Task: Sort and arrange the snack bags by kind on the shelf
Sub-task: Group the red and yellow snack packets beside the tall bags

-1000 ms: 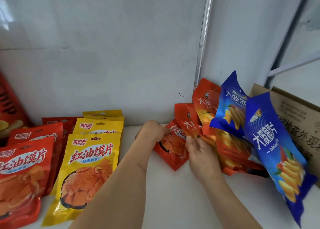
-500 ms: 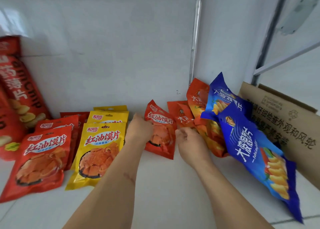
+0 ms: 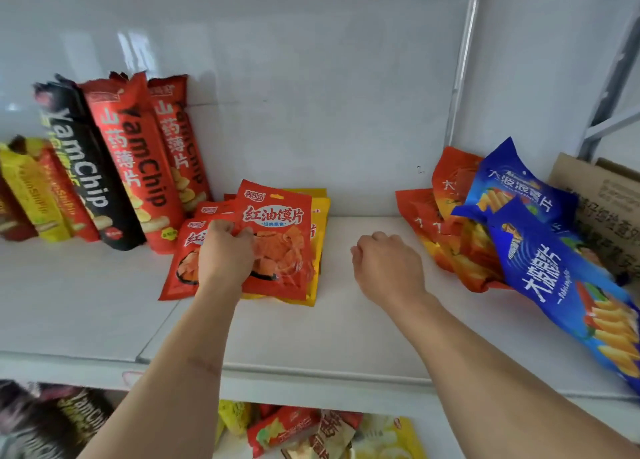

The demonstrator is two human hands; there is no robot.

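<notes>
The left hand is gripping a red bag, best squared onto the red stack near the shelf's back edge, while the right hand is hanging loosely curled, empty.

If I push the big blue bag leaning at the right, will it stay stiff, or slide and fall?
The blue bag looks puffed and glossy, so probably light and slippery. It leans tilted over the orange bags, its lower end near the shelf edge, so a push may slide it off.
</notes>
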